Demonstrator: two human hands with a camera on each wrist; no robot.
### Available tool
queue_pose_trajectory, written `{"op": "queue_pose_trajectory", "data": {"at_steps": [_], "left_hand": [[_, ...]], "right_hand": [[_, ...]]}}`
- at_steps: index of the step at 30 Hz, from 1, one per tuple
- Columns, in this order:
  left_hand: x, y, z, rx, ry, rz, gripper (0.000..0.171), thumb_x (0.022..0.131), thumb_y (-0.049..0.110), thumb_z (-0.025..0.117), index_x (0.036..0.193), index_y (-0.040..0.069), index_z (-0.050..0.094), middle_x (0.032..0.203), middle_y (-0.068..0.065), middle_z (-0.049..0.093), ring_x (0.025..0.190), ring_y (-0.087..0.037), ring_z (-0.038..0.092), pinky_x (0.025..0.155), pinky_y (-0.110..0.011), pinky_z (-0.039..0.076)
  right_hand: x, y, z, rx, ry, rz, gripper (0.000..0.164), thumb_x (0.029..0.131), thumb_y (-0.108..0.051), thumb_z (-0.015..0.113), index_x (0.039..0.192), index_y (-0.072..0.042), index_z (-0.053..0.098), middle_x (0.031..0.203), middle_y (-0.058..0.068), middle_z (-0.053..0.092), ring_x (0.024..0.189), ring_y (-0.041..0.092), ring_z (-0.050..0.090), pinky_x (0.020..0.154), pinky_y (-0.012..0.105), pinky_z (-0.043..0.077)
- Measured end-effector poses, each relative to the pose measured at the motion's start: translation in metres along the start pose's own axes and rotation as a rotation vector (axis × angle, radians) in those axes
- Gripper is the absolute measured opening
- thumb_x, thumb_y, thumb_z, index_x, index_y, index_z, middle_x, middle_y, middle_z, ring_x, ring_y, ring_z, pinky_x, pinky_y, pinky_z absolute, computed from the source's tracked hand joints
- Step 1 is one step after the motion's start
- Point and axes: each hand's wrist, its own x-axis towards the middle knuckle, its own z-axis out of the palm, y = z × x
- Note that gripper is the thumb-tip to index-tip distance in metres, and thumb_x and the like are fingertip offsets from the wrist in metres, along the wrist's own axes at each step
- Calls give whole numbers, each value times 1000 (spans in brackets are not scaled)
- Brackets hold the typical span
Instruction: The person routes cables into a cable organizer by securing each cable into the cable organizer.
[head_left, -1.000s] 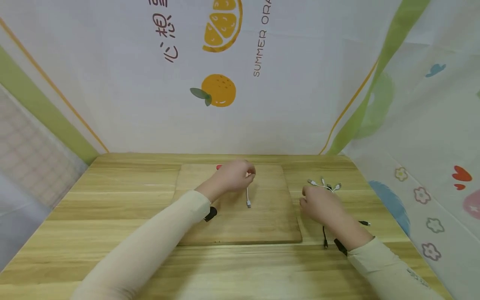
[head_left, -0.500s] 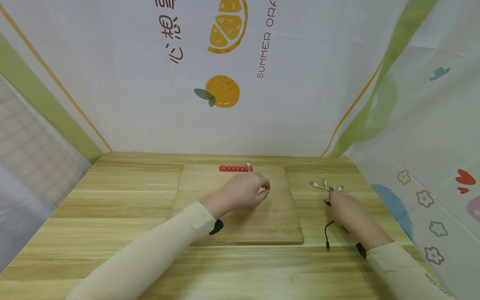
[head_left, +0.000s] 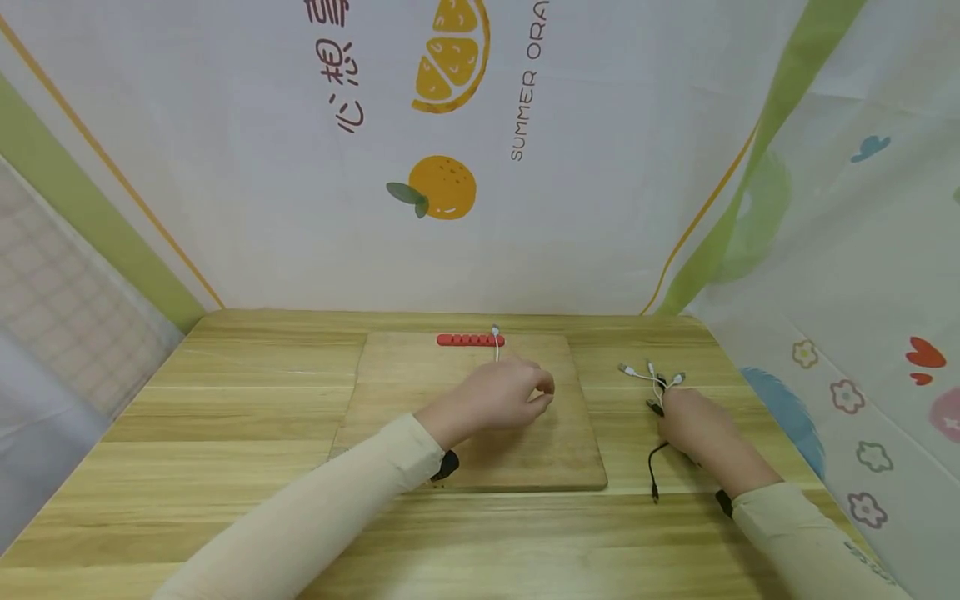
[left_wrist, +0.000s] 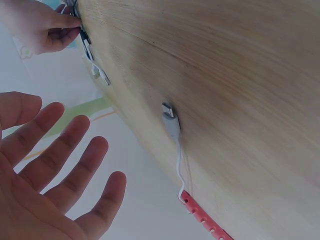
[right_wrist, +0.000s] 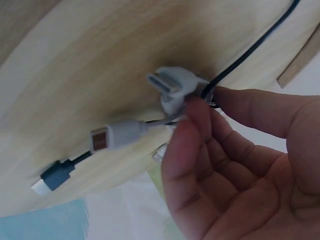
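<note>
Head: red clip (head_left: 459, 340) sits at 12 o'clock on the board (head_left: 558, 462), probably up there so cords can run back toward the person. White cable (head_left: 497, 352) crosses its right-hand end: one plug pokes out past 12, the rest drops toward 6 and goes behind the left hand (head_left: 498, 396). That hand is over the board, well apart from the right hand (head_left: 693, 425), which is down at the loose cables (head_left: 657, 382) on the table (head_left: 225, 442), 3 o'clock off the board. Likely put there for easy right-hand reach. Black cord (head_left: 652, 477) trails at the right hand's 7 o'clock.

Left wrist: left fingers spread, holding nothing; reads as kept out of the way. Near plug (left_wrist: 171, 126) is over the board, its cord running to 6 o'clock into the clip's end slot, which seems to stop it wandering.

Right wrist: thumb and fingertips pinch the cables where cords cross; suits thin stuff. Can't tell how many are gripped. Grey plug (right_wrist: 182, 82) at 10 o'clock, pale plug (right_wrist: 125, 135) and black plug (right_wrist: 57, 174) at 8.
</note>
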Motion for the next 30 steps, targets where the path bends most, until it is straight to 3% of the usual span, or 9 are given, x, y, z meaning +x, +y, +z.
{"op": "queue_pose_trajectory", "data": {"at_steps": [9, 17, 19, 23, 26, 30], "left_hand": [[0, 2, -1, -25, 1, -11, 23, 108, 27, 61, 120, 18, 78, 118, 3, 77, 107, -14, 72, 89, -35, 60], [3, 4, -2, -116, -10, -30, 23, 109, 28, 60, 121, 17, 77, 119, 4, 78, 112, -15, 73, 94, -35, 60], [5, 5, -2, -151, -14, -26, 24, 109, 28, 60, 122, 17, 77, 119, 4, 78, 111, -15, 73, 95, -35, 59], [7, 10, -3, -206, -10, -20, 26, 110, 28, 59, 126, 15, 75, 120, 2, 77, 108, -13, 72, 95, -34, 59], [10, 15, -5, -295, -2, -49, 31, 110, 31, 59, 133, 14, 71, 122, -2, 77, 106, -15, 72, 92, -33, 59], [15, 19, -8, -518, 31, -137, 44, 110, 40, 58, 144, 11, 63, 129, -9, 74, 110, -21, 74, 91, -35, 60]], "right_hand": [[0, -1, -9, -18, 25, -25, 7, 95, -2, 61, 92, 3, 63, 83, 16, 63, 66, 26, 54, 57, 36, 44], [-11, -17, -31, 65, 69, -128, 18, 103, -5, 55, 95, 4, 68, 84, 15, 68, 66, 22, 56, 63, 36, 48], [-16, -25, -36, 87, 96, -159, 19, 102, -4, 54, 104, 7, 69, 93, 20, 71, 72, 23, 59, 67, 38, 50], [-26, -45, -44, 129, 143, -213, 30, 102, -3, 48, 122, 11, 66, 110, 27, 73, 67, 20, 55, 64, 37, 48], [-34, -61, -50, 183, 160, -257, 30, 104, -6, 50, 123, 8, 67, 108, 23, 74, 62, 16, 52, 60, 33, 44], [-47, -80, -57, 239, 184, -321, 24, 106, -10, 55, 120, 3, 70, 103, 15, 75, 72, 15, 60, 65, 34, 51]]}}
